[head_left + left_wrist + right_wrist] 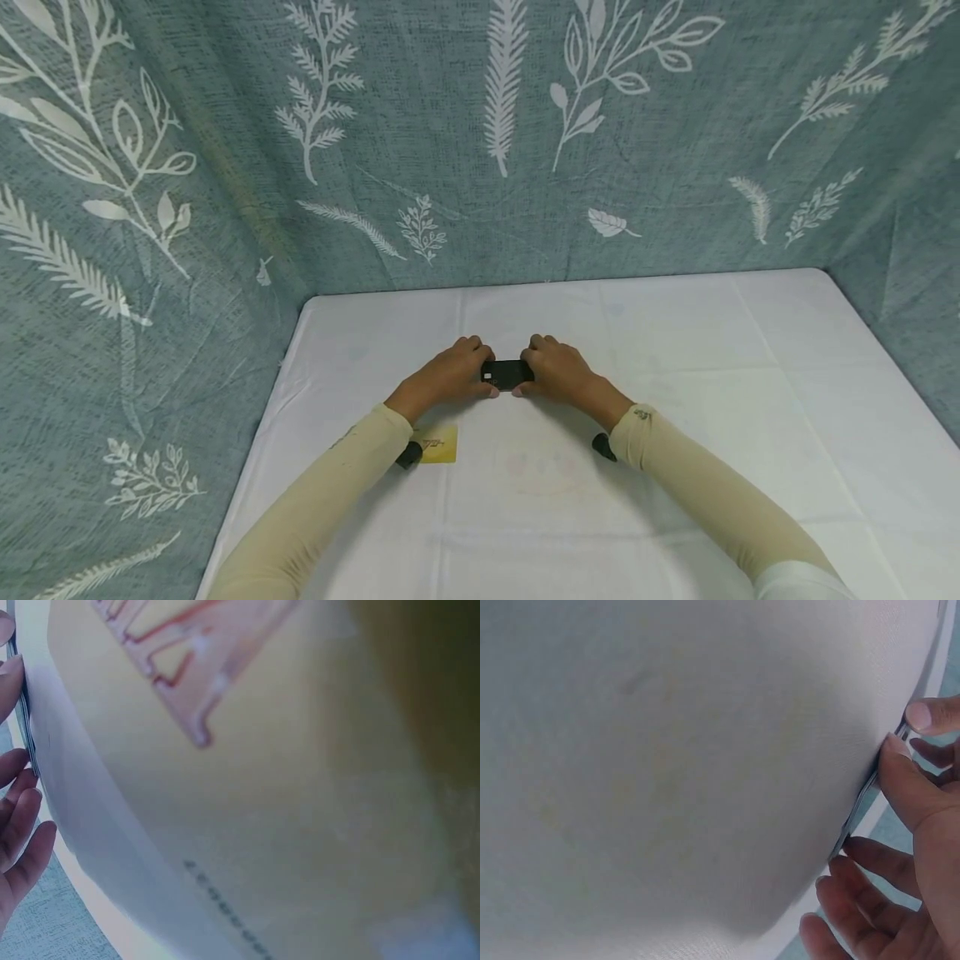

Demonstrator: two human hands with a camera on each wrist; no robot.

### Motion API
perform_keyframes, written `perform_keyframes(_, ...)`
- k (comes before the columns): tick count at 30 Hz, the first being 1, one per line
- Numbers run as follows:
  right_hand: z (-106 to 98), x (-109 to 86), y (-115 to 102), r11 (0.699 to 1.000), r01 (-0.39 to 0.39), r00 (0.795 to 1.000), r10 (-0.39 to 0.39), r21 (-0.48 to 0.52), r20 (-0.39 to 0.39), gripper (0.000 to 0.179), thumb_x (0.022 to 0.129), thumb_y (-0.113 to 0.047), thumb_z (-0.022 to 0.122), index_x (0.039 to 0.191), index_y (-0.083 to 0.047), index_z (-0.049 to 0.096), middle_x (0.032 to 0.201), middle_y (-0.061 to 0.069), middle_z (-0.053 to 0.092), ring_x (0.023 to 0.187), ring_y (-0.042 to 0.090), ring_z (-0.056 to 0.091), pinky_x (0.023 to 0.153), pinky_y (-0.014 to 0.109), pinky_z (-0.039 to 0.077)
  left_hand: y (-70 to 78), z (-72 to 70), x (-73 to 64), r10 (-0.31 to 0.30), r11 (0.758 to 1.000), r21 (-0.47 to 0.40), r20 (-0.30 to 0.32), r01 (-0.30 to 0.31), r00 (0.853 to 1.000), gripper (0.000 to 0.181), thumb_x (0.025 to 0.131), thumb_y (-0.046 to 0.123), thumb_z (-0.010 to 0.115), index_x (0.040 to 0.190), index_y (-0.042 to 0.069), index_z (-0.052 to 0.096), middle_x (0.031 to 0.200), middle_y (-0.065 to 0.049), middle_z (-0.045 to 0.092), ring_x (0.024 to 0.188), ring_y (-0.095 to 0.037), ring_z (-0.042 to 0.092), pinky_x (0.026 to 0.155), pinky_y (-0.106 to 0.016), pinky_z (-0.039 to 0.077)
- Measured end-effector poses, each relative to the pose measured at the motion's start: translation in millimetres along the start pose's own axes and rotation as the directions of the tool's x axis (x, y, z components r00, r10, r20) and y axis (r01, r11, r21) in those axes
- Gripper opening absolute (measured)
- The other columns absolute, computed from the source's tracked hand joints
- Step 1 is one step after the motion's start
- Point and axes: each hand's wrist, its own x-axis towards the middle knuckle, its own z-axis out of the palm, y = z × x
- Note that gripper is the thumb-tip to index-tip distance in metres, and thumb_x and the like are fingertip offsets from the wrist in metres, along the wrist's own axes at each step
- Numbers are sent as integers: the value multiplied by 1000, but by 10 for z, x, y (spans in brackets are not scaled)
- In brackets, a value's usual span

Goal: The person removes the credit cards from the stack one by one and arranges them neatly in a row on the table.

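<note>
A black chip card (507, 375) with a small pale square near its left end is held between both hands over the middle of the table. My left hand (453, 372) pinches its left end, thumb on the near edge and fingers on the far one. My right hand (558, 372) grips the right end the same way. Seen edge-on in the right wrist view, the card (866, 791) is a thin dark strip between thumb and fingertips. A yellow card (442, 445) with reddish lettering lies flat near my left wrist, partly hidden by the sleeve and wrist camera.
A white cloth with fold creases covers the table (675, 350). Behind it and at both sides hangs a grey-green curtain (450, 167) with white leaf prints. Small black wrist cameras (603, 447) sit under both forearms, close over the cloth.
</note>
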Motion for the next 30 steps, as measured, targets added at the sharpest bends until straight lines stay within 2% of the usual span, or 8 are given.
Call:
perform_keyframes(10, -11, 2, -6, 1000, 14, 1000, -14, 7, 12, 54, 83, -45, 81, 113, -1, 69, 110, 13, 61, 95, 24, 60, 80, 38, 55, -38, 39, 2, 19, 1000, 2, -8, -19, 1000, 53, 91, 37, 75, 127, 2, 59, 119, -12, 55, 104, -23, 52, 93, -40, 48)
perform_keyframes(16, -14, 1, -12, 1000, 14, 1000, -14, -1, 24, 54, 84, -45, 80, 113, -2, 68, 110, 13, 61, 96, 23, 60, 81, 38, 55, -43, 48, -9, 30, 999, 13, -13, -30, 999, 59, 92, 38, 74, 135, 2, 57, 123, -13, 55, 107, -24, 52, 94, -40, 48)
perform_keyframes(23, -30, 12, -21, 1000, 19, 999, -18, -3, 37, 53, 84, -46, 79, 111, -2, 68, 106, 11, 61, 92, 22, 60, 78, 38, 54, -51, 45, -28, 57, 998, 17, -33, -57, 998, 52, 91, 37, 75, 129, 4, 62, 116, -10, 55, 98, -20, 49, 87, -36, 47)
perform_keyframes(30, -27, 16, -34, 1000, 11, 999, -10, -10, 49, 53, 85, -48, 78, 112, -3, 67, 105, 10, 61, 93, 21, 59, 77, 38, 54, -63, 60, -41, 64, 998, 24, -45, -63, 997, 51, 92, 38, 74, 128, 4, 62, 115, -9, 55, 97, -19, 48, 86, -35, 47)
